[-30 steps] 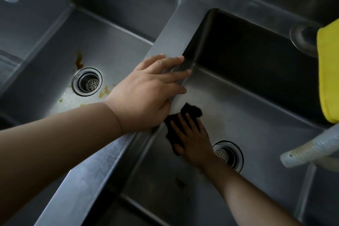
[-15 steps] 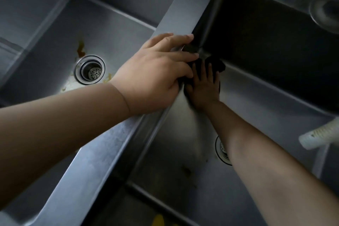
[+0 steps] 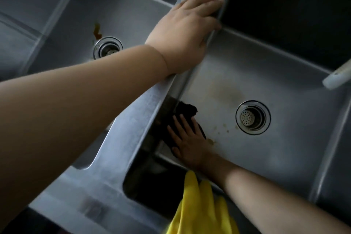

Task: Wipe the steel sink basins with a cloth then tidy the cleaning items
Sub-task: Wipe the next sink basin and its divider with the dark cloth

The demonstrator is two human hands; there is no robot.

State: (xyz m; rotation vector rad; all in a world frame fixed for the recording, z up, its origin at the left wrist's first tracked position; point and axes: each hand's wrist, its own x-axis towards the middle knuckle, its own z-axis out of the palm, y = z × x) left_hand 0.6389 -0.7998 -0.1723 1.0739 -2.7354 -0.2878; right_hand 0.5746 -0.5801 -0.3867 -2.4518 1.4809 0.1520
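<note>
Grey steel is seen in both basins [image 3: 284, 85], a black cloth [image 3: 185, 112], a yellow glove [image 3: 199, 213], brown stains [image 3: 97, 31].

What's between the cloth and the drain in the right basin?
Head view: bare steel floor with brownish specks between the cloth and the drain.

Brushed steel sink basins [image 3: 266, 74], dull sheen, stained; dark matt cloth [image 3: 185, 113]; glossy yellow rubber glove [image 3: 199, 213]

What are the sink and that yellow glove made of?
The sink looks like brushed steel: grey with soft streaky reflections. The yellow glove seems to be rubber: smooth, slightly glossy and floppy.
</note>
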